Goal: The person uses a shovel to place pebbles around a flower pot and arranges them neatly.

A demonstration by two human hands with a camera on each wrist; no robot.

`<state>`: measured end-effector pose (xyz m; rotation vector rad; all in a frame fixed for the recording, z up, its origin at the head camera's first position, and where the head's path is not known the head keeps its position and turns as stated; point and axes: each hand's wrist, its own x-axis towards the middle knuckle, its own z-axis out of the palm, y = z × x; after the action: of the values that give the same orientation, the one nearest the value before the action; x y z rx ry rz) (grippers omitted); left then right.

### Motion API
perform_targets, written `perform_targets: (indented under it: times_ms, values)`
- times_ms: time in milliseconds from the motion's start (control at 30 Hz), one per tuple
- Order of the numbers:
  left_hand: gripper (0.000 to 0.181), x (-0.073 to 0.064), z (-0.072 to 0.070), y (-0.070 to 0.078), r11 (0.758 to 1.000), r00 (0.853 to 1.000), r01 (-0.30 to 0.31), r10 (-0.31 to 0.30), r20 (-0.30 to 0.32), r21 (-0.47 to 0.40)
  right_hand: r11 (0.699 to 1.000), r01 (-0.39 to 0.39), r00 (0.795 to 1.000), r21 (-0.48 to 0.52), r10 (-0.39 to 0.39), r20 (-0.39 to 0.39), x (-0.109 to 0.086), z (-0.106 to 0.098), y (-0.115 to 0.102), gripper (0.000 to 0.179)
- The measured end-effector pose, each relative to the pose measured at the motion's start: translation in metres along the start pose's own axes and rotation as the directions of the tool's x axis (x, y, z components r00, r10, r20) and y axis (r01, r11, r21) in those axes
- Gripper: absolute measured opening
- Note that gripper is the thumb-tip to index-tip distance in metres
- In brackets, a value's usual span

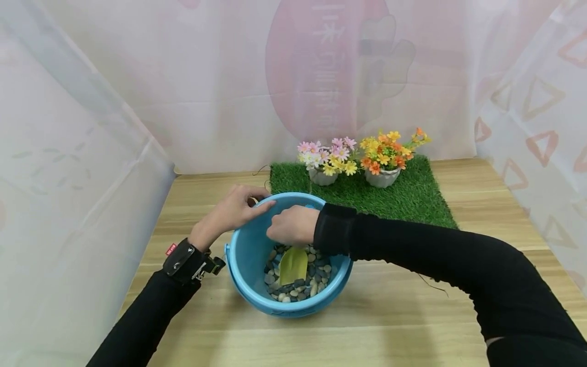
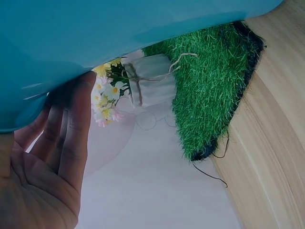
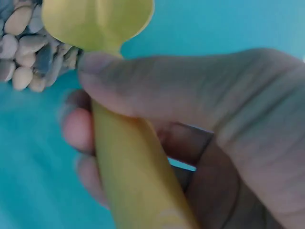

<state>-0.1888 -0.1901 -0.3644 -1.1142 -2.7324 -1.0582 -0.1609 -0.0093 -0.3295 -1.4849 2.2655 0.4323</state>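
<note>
A blue bucket (image 1: 249, 255) stands on the table with a layer of grey and tan pebbles (image 1: 316, 275) at its bottom. My left hand (image 1: 236, 206) grips the rim at the far left, thumb over the edge and fingers along the outer wall, as the left wrist view shows. Inside the bucket, my right hand (image 1: 293, 226) holds a yellow toy shovel (image 1: 293, 266) by its handle. The right wrist view shows the thumb pressed on the yellow handle (image 3: 133, 167), with fingers curled behind. The shovel's blade points down over the pebbles.
Behind the bucket lies a green artificial grass mat (image 1: 408, 199). On it stand a pot of pink, white and yellow flowers (image 1: 323, 173) and a pot of orange and yellow flowers (image 1: 383, 176). Fabric walls (image 1: 220, 92) enclose the wooden table (image 1: 412, 316).
</note>
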Motion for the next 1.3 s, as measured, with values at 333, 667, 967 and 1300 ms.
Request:
perform_targets:
  times_ms: [333,667,967,1300]
  values:
    - [0.013,0.002,0.003,0.0,1.0,1.0,0.001,0.0,0.013,-0.018,0.993,-0.028,0.948,0.114,-0.01,0.318,0.044,0.036,0.029,0.014]
    - [0.015,0.001,0.004,0.0,0.999,1.0,0.011,-0.011,0.005,-0.034,0.981,0.021,0.932,0.193,-0.089,0.352,0.051,0.042,0.04,0.016]
    - [0.016,0.0,0.003,0.0,0.999,1.0,0.028,-0.028,0.013,-0.027,0.975,0.087,0.92,0.204,-0.157,0.359,0.042,0.03,0.044,0.022]
    - [0.015,-0.001,0.0,0.001,0.999,0.999,0.032,-0.032,0.007,-0.038,0.935,0.143,0.914,0.324,-0.25,0.32,0.039,0.022,0.061,0.019]
